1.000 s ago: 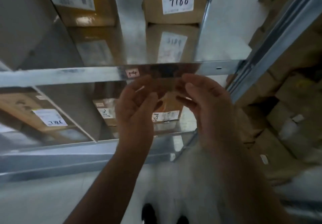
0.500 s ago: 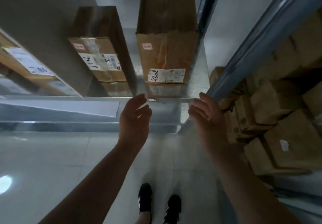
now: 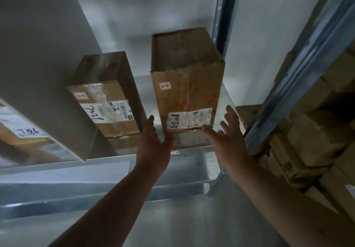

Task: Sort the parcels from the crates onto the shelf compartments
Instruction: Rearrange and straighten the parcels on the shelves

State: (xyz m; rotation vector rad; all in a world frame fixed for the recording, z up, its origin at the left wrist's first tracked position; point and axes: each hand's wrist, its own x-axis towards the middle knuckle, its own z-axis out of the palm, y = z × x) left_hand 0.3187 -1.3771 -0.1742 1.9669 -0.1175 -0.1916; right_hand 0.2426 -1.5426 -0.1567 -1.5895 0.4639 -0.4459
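short parcel (image 3: 107, 102) sits left on the shelf (image 3: 194, 143). left hand (image 3: 151, 143), fingers straight, holding nothing, at lower left corner of tall parcel (image 3: 186, 85), upright just beside the short one. right hand (image 3: 226, 137) spread, empty, at its lower right corner; contact unclear. stacked boxes (image 3: 307, 141) far right.

Metal shelf (image 3: 194, 143): two cardboard parcels (image 3: 187, 85) upright, apart; third (image 3: 21, 129) left, blurred.
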